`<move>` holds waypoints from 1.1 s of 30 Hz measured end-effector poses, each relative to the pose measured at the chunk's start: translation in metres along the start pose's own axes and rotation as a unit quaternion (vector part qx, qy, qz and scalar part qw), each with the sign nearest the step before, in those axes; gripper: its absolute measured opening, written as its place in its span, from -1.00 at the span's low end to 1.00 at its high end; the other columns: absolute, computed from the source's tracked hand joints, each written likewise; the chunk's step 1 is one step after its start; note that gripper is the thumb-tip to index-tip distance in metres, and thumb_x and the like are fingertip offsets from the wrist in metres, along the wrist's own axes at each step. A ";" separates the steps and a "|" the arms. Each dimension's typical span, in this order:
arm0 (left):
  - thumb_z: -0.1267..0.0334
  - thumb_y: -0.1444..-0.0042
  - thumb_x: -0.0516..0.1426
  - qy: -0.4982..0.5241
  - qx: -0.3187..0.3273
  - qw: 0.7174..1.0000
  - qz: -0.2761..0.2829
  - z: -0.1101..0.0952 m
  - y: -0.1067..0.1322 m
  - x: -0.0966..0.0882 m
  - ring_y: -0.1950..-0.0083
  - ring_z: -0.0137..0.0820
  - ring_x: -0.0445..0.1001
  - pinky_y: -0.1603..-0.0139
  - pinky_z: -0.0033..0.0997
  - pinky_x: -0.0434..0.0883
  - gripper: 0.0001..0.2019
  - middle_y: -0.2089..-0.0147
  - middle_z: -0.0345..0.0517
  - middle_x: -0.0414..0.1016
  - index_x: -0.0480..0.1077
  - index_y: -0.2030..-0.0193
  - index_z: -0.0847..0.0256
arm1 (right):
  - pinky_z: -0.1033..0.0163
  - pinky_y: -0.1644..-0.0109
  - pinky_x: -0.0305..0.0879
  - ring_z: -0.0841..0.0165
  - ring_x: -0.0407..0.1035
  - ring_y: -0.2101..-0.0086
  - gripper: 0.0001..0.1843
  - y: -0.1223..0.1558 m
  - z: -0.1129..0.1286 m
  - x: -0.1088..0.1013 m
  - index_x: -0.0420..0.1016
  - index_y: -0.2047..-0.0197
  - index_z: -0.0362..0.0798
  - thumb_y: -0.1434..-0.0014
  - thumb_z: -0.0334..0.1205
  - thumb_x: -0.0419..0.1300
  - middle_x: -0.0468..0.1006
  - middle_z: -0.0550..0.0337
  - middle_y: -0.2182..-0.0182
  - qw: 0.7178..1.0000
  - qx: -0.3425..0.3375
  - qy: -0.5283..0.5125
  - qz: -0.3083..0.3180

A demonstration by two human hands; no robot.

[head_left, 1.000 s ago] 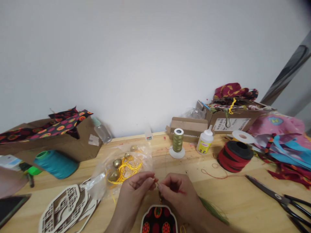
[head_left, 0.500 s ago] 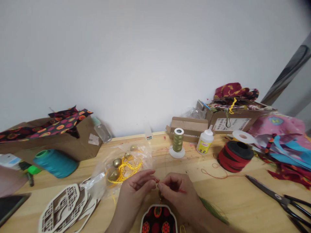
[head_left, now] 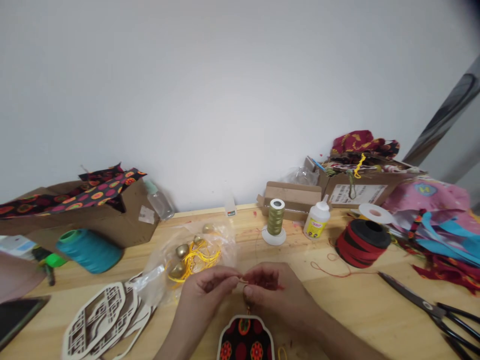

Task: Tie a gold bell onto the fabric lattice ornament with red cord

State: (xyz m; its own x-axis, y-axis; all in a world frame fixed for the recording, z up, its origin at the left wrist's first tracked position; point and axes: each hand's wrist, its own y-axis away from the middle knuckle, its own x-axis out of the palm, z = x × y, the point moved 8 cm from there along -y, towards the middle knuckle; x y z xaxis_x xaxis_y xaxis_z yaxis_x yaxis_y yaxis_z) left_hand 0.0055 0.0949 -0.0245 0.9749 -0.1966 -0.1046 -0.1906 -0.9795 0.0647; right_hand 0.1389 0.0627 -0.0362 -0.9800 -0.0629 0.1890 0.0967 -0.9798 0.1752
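My left hand (head_left: 204,295) and my right hand (head_left: 275,295) meet at the table's front middle, fingertips pinched together on a thin red thread (head_left: 278,287). Just below them lies a flat ornament (head_left: 245,340) covered in black fabric with red and orange dots, its top loop under my fingers. A clear bag of gold bells and yellow cord (head_left: 191,255) lies just left of my left hand. Green tassel threads by my right wrist are mostly hidden.
Cut-out wooden panels (head_left: 105,320) lie front left, with a teal thread cone (head_left: 90,250) and cardboard box (head_left: 90,220) beyond. Olive spool (head_left: 276,220), glue bottle (head_left: 316,220), red ribbon roll (head_left: 362,242), scissors (head_left: 431,307) and fabric piles (head_left: 438,220) fill the right.
My hands have shifted slightly away from me and stayed pinched on the thread; the view has tilted a little. Nothing else moved.
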 end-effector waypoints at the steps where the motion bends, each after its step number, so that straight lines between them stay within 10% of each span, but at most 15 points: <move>1: 0.33 0.22 0.24 -0.003 -0.006 1.000 -0.005 0.001 0.000 -0.002 0.47 -0.50 0.43 0.44 -0.67 0.34 -0.98 0.51 -0.25 0.55 0.51 0.54 0.16 | 0.32 0.39 0.22 0.45 0.31 0.52 -0.72 -0.001 0.004 -0.002 0.52 0.43 -0.15 0.29 -0.21 0.34 0.49 0.22 0.56 1.000 0.001 0.011 0.012; 23: 0.31 0.04 0.13 -0.030 0.030 0.994 0.104 -0.028 0.004 -0.001 0.32 -0.41 0.46 0.27 -0.52 0.33 -0.92 0.38 -0.13 0.56 0.41 0.50 0.22 | 0.28 0.32 0.34 0.40 0.43 0.47 -0.78 0.005 0.039 -0.005 0.56 0.34 -0.10 0.06 -0.19 0.21 0.59 0.12 0.44 0.985 -0.105 0.076 0.114; 33: 0.25 0.12 0.17 -0.004 0.013 0.987 0.160 -0.033 -0.007 0.038 0.65 -0.52 0.31 0.60 -0.56 0.23 -0.83 0.65 -0.29 0.42 0.31 0.38 0.25 | 0.42 0.30 0.26 0.44 0.44 0.41 -0.70 0.032 0.083 0.011 0.49 0.18 0.05 -0.15 -0.41 -0.01 0.58 0.24 0.41 0.880 -0.323 0.333 0.104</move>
State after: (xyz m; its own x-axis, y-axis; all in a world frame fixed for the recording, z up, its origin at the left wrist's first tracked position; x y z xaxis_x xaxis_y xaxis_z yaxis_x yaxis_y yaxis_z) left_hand 0.0472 0.0953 0.0041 0.8634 -0.4964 -0.0905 -0.4915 -0.8679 0.0712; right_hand 0.1457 0.0464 0.0515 -0.8583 -0.1398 -0.4938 0.3777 -0.8235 -0.4233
